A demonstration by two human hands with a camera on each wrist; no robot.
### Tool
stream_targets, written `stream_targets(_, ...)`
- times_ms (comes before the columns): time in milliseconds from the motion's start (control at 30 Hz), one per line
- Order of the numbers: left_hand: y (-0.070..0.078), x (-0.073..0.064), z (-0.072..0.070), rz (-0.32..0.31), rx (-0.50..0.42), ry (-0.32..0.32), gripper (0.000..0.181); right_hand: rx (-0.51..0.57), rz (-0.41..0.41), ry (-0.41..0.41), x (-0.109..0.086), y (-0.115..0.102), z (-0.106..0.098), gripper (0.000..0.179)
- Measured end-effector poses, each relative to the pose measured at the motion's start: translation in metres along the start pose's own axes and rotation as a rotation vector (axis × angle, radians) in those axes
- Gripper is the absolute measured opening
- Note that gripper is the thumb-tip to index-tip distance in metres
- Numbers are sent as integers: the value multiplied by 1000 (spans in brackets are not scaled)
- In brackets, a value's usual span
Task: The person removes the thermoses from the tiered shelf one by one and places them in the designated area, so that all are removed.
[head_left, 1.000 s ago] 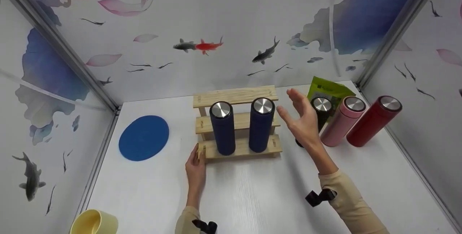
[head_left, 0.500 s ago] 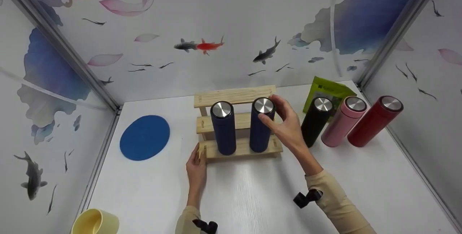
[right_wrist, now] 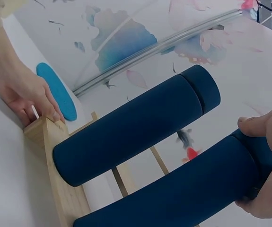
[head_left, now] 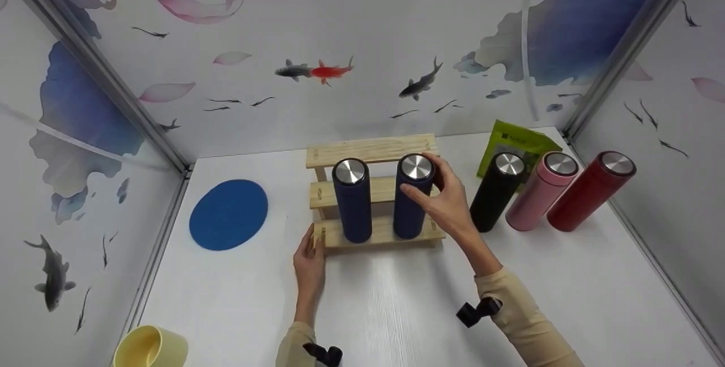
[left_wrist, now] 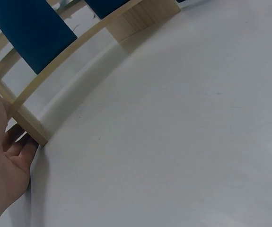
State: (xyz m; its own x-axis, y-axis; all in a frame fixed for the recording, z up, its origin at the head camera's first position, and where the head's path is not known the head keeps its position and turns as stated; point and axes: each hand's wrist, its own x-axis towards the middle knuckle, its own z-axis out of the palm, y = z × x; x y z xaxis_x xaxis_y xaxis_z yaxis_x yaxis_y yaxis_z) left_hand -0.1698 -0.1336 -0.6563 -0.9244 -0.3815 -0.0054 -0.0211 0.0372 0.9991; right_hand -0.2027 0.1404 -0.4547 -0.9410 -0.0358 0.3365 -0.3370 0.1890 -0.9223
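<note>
Two dark blue thermos bottles with steel-topped lids stand upright on the lowest step of a three-step wooden rack [head_left: 371, 152]. My right hand [head_left: 447, 203] grips the right blue thermos [head_left: 409, 214] near its lid, thumb in front and fingers behind. In the right wrist view that thumb lies across the lid seam. The left blue thermos [head_left: 355, 214] stands a hand's width away, untouched. At the rack's front left corner my left hand [head_left: 310, 271] holds the end of the lowest step. The left wrist view shows its fingers round the rack's wooden leg [left_wrist: 29, 126].
To the right stand a black thermos [head_left: 491, 200], a pink thermos [head_left: 529, 203] and a red thermos [head_left: 583, 203], with a green pouch [head_left: 512, 139] behind. A blue round mat [head_left: 229, 215] lies on the left. A yellow cup [head_left: 164, 350] sits near the front left.
My right hand has moved left from beside the black thermos to the right blue thermos and closed round its upper part. My left hand stays at the rack's corner.
</note>
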Motion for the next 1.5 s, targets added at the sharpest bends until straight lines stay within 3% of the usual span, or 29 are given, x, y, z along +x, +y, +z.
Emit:
stream_targets(867,2,2,1,-24,-16,14,48,-91,-105,33,-16,0,-29,63)
stream_targets(1200,10,-3,-1,-8,-9,3,47,-133,-51,86,-20,-1,-49,62)
stream_targets(1500,1,0,1,-3,3,14,46,-193,25,128,-26,-4,-68,64)
